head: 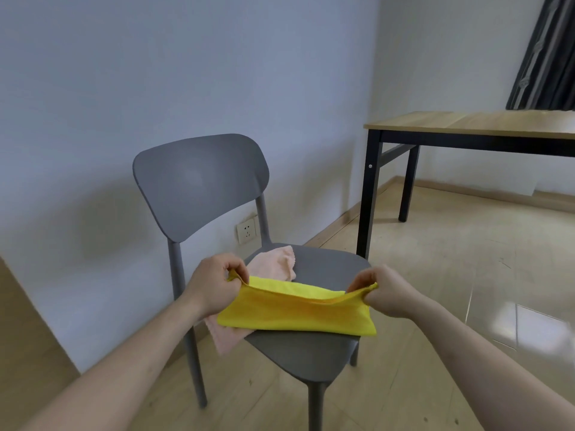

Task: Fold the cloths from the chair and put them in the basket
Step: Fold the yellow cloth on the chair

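Yellow cloth (295, 312), folded over into a long band, is held over the seat of a grey plastic chair (199, 181). The left hand (214, 281) pinches its upper left corner between thumb and fingers, and the right hand (382, 290) pinches the upper right corner the same way, so the top edge sags between them. A pink cloth (273, 264) lies on the seat beneath, one end hanging over the seat's left edge. A wooden table (473, 124) with black legs stands to the right.
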A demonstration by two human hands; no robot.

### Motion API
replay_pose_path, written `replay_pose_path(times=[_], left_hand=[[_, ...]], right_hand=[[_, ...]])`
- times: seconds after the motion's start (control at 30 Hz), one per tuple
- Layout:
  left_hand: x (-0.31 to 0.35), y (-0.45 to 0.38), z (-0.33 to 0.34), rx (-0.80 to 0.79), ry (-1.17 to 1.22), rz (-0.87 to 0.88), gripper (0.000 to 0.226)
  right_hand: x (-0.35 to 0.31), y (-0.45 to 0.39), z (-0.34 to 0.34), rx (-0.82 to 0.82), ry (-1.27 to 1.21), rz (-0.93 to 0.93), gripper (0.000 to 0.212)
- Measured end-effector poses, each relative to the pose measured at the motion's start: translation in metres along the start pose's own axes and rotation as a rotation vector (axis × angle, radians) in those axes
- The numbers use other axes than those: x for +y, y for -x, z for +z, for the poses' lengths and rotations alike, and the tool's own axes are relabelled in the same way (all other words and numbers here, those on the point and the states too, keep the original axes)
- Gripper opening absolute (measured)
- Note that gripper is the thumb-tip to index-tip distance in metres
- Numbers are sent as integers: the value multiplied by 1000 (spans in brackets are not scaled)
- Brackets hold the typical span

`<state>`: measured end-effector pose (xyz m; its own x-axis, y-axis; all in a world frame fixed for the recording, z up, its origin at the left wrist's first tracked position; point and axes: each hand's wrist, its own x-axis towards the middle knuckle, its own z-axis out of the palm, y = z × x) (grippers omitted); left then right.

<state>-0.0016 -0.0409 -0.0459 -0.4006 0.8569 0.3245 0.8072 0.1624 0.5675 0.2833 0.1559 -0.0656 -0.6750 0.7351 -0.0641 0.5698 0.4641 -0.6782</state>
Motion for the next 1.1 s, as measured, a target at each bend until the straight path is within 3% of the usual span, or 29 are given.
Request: replay_pose_path(times=[0.13,0.2,0.3,0.37,0.4,0.5,0.57,0.67,0.77,0.87,1.0,1.1], left_hand=[[-4,23,3,-258,-328,-9,27],[-4,31,4,-334,-382,-17,24],[2,35,1,-348,-413,-38,14],[10,34,2,-275,-390,-51,15],[13,33,4,-222,-361,-54,16],[12,27,13,-79,-294,-106,32],[2,22,19,-70,-297,-242,51],[-13,20,29,-137,-266,-425,71],[-17,21,34,-141,-150,-446,75],[-10,18,32,-31,-21,-403,65],[8,11,34,-4,260,-362,37],[20,9,43,-63,389,-415,27]], right_hand=[[1,19,-1,-154,130,42,44],[-1,24,-6,-242,93,73,43],[-1,28,-14,-323,-61,107,28],[1,27,-14,-212,-85,90,15],[2,26,-14,-122,-72,100,18],[10,20,-6,20,-5,246,58],[13,19,2,-18,-18,388,78],[18,20,12,-116,-164,501,81],[19,19,14,-131,-253,530,75],[18,16,9,-50,-387,537,61],[7,10,-9,200,-668,434,32],[-10,8,-23,405,-637,281,8]])
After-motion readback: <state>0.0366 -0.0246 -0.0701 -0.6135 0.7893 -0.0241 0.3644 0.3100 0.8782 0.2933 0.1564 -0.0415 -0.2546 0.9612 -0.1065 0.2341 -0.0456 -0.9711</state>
